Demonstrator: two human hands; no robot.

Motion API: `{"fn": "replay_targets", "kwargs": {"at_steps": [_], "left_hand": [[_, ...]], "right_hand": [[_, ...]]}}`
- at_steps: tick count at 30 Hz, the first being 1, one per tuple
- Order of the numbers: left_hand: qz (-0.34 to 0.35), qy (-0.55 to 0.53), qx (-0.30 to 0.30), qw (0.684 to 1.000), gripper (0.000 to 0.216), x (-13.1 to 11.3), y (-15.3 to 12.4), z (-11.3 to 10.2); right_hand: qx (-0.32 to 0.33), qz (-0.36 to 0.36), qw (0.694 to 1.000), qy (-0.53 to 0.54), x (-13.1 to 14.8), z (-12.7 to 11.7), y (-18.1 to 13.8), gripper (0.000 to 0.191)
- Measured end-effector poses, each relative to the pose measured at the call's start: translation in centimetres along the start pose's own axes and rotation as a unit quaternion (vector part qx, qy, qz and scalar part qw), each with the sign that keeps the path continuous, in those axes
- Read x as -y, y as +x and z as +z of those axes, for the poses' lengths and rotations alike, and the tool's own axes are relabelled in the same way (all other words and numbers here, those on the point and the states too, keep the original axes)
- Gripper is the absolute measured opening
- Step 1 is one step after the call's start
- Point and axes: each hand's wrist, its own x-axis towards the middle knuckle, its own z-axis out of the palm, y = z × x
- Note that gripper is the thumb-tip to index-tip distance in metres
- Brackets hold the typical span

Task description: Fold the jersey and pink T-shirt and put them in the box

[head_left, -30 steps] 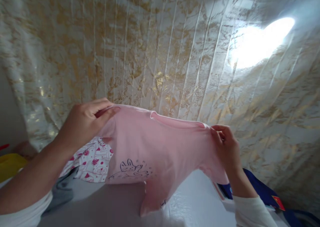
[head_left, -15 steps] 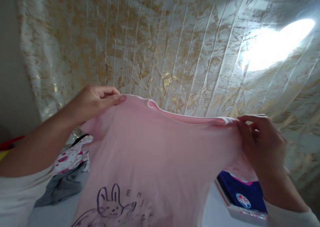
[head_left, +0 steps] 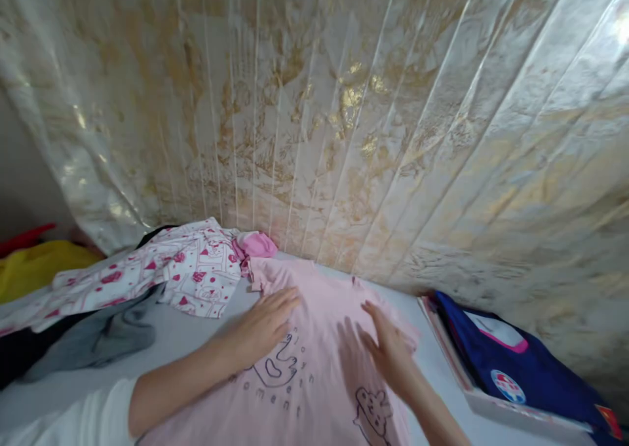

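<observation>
A pink short-sleeved T-shirt [head_left: 319,308] with dark line drawings and lettering lies spread on the pale surface, its neckline toward the wall. My left hand [head_left: 272,321] rests on its left chest area, fingers stretched out and holding nothing. Over the right side of the shirt is my right hand [head_left: 390,351], open with its fingers apart. A shadow falls on the fabric beside it; whether this hand touches the cloth I cannot tell.
Left of the shirt lie a white garment with pink-red print [head_left: 196,269], a grey garment [head_left: 108,334], a bright pink cloth [head_left: 256,243] and a yellow item [head_left: 44,266]. A folded navy garment [head_left: 540,367] tops a stack at right. Gold-patterned sheeting [head_left: 314,118] covers the wall behind.
Both hands held the shirt up by its shoulders before; now they have let go and come down. The shirt lies flat on the surface, and the view has shifted.
</observation>
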Motion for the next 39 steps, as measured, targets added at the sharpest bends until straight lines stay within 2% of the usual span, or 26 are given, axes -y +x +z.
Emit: {"fn": "replay_targets", "kwargs": {"at_steps": [2,3,5,8,11,14,17,19,22,25,27,29,31,34,39], "left_hand": [[-0.028,0.018,0.073,0.997,0.054,-0.2,-2.8,2.5],[-0.033,0.028,0.086,0.995,0.055,-0.1,-3.8,3.4],[-0.029,0.052,0.077,0.995,0.055,0.3,-5.0,4.6],[-0.030,0.089,0.030,0.995,0.054,1.0,-5.4,5.1],[-0.070,0.119,0.007,0.990,0.060,1.8,-4.6,4.9],[-0.118,0.123,0.006,0.985,0.064,2.3,-2.7,4.3],[-0.133,0.111,0.014,0.985,0.061,2.0,-1.1,3.6],[-0.132,0.103,0.017,0.986,0.056,1.6,-1.4,3.0],[-0.099,0.085,0.009,0.991,0.049,1.4,-4.6,1.9],[-0.027,0.074,0.002,0.997,0.046,2.1,-9.4,1.3],[-0.018,0.079,-0.003,0.997,0.044,2.8,-11.9,1.1],[-0.023,0.083,-0.009,0.996,0.043,3.6,-13.2,1.1],[-0.025,0.087,-0.004,0.996,0.043,4.3,-13.7,1.2],[-0.021,0.097,0.017,0.995,0.046,5.0,-13.7,1.1],[-0.041,0.090,0.009,0.995,0.051,4.5,-14.8,0.3]], "right_hand": [[0.056,0.025,0.998,-0.010,1.1,2.7,-4.1,0.048],[0.074,0.034,0.997,-0.015,1.6,3.6,-5.6,0.049],[0.085,0.044,0.995,-0.034,2.1,4.5,-7.3,0.053],[0.066,0.037,0.995,-0.064,1.9,4.2,-7.1,0.057],[0.069,0.044,0.994,-0.066,0.6,3.7,-5.1,0.058],[0.084,0.083,0.993,-0.031,-1.2,3.3,-2.2,0.057],[0.083,0.102,0.991,-0.008,-2.6,2.7,0.4,0.052],[0.079,0.095,0.992,0.006,-2.9,2.0,0.7,0.050],[0.070,0.072,0.994,0.038,-2.2,0.9,-2.2,0.052],[0.039,0.077,0.990,0.114,-0.6,0.5,-7.8,0.050],[0.036,0.060,0.990,0.125,0.6,0.7,-11.2,0.050],[0.049,0.027,0.994,0.099,1.6,1.1,-13.3,0.050],[0.064,0.006,0.997,0.052,2.1,1.3,-14.0,0.051],[0.075,0.012,0.997,-0.016,1.6,1.3,-13.8,0.054],[0.080,0.022,0.996,-0.033,0.4,1.0,-13.7,0.054]]}}
